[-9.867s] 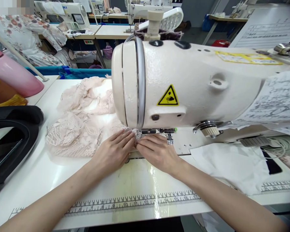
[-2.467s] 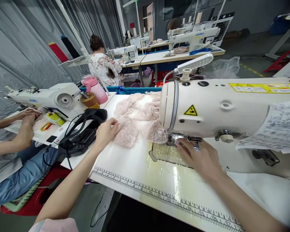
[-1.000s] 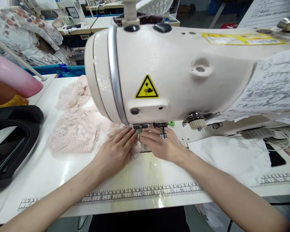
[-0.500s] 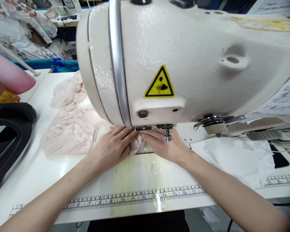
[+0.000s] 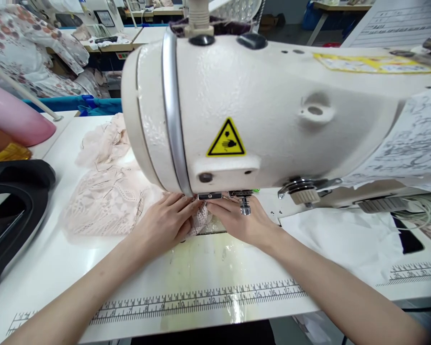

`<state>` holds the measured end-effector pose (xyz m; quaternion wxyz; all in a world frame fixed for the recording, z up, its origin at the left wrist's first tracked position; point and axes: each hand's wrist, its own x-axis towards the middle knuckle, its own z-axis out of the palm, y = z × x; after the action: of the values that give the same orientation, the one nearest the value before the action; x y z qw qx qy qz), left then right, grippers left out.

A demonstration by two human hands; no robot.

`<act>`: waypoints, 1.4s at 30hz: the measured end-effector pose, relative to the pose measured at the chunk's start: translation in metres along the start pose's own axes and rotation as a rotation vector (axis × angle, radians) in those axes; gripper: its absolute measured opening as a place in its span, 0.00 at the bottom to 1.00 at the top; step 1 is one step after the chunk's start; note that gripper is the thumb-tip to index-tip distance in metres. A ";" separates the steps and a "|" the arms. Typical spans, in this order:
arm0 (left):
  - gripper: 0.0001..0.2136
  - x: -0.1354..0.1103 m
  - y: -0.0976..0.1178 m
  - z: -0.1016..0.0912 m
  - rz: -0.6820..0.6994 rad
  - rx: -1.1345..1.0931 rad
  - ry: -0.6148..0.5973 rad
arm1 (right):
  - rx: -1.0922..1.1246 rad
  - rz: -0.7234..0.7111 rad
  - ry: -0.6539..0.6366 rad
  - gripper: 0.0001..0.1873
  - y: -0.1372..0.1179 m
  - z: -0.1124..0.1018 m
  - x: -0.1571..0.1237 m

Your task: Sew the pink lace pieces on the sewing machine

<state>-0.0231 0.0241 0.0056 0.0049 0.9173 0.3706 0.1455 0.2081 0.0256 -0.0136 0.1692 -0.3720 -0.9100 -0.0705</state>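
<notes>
Pale pink lace fabric [image 5: 106, 201] lies on the white table left of the sewing machine [image 5: 273, 105], with loose dark threads on it. A narrow lace piece [image 5: 201, 219] runs between my hands below the machine head. My left hand [image 5: 168, 218] is closed on the lace, thumb tucked under and fingers bent toward the needle area. From the other side, my right hand [image 5: 242, 218] grips the lace edge with its fingers pressed together. Its fingertips meet the left ones at the lace. The machine head hides the needle and part of the fingertips.
A black curved stand [image 5: 17, 220] is at the left, near a pink thread cone [image 5: 17, 115]. White cloth [image 5: 341, 239] lies at the right. A printed ruler [image 5: 197, 304] runs along the front edge. Across the table, a person in a floral sleeve [image 5: 57, 45] is partly visible.
My view has tilted up slightly, so more of the room behind the machine shows. Both hands stay at the lace with hardly any visible movement.
</notes>
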 end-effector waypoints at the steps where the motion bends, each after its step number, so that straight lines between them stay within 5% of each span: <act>1: 0.20 0.000 0.000 0.000 0.008 0.008 0.003 | 0.004 -0.009 0.007 0.19 0.000 0.000 0.001; 15: 0.20 -0.002 0.003 0.000 -0.015 0.008 -0.003 | 0.072 -0.068 0.103 0.13 0.005 -0.003 0.008; 20: 0.17 -0.012 0.010 -0.021 -0.068 0.091 0.015 | 0.088 -0.036 0.090 0.13 0.001 -0.006 0.007; 25: 0.22 -0.040 0.017 -0.048 -0.139 0.185 -0.118 | 0.159 0.014 0.094 0.18 -0.006 -0.007 0.004; 31: 0.07 -0.063 0.034 -0.052 -0.136 0.071 -0.125 | 0.390 -0.133 0.116 0.15 -0.008 -0.002 0.009; 42: 0.10 -0.006 0.018 -0.042 -0.025 -0.159 0.054 | 0.451 -0.204 0.275 0.06 -0.004 0.005 0.008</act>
<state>-0.0265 0.0023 0.0463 0.0696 0.9049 0.3695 0.1992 0.1981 0.0293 -0.0155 0.3615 -0.2186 -0.9039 0.0676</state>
